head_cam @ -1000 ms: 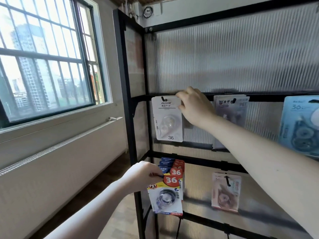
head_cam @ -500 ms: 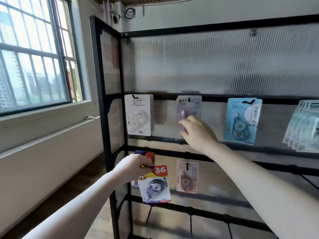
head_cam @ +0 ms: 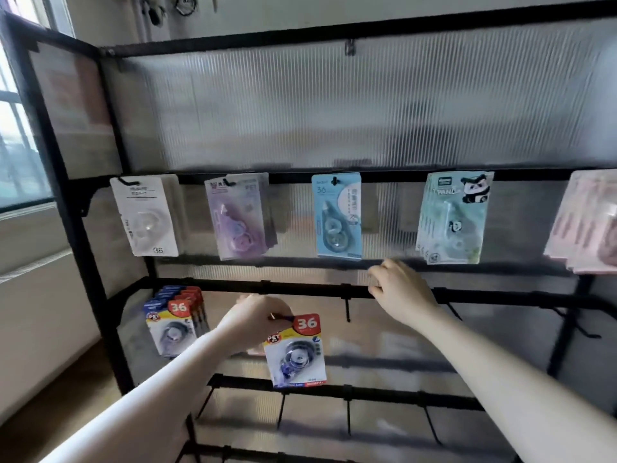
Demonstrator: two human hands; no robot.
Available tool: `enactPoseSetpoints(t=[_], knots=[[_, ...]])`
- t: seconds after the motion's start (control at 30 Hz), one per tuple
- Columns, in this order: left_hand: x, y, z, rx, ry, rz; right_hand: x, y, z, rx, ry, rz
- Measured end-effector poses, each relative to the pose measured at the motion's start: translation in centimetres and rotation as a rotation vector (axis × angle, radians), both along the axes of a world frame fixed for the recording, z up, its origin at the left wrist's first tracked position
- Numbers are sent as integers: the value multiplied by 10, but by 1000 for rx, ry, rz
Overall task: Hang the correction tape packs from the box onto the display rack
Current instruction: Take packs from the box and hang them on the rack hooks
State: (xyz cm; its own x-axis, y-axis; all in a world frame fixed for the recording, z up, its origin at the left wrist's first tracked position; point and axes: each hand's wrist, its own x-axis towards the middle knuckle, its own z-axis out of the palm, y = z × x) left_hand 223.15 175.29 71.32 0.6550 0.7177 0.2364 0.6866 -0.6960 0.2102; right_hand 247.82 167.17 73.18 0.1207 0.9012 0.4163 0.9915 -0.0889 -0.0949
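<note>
A: Left hand: grip pinching red-and-white carded correction tape pack by top corner, below black metal rack rail.

B: Right hand: loosely curled, empty, at rail beside bare black hook. Risk: missed hang-hole, dropped pack.

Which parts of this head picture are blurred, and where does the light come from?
Head view: daylight enters from the window at left; motion blur softens the white pack and purple pack; the red-labelled pack in the left hand stays fairly readable; frame bars bend from wide-angle distortion.
</note>
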Motion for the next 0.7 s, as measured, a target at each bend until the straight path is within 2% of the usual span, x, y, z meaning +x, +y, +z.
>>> enactPoseSetpoints(t=[0.33, 0.7], knots=[[95, -16, -19, -31, -92, 9, 76, -20, -31, -76, -9, 2], [105, 4, -38, -68, -110, -103, 86, 0, -50, -130, -36, -43]])
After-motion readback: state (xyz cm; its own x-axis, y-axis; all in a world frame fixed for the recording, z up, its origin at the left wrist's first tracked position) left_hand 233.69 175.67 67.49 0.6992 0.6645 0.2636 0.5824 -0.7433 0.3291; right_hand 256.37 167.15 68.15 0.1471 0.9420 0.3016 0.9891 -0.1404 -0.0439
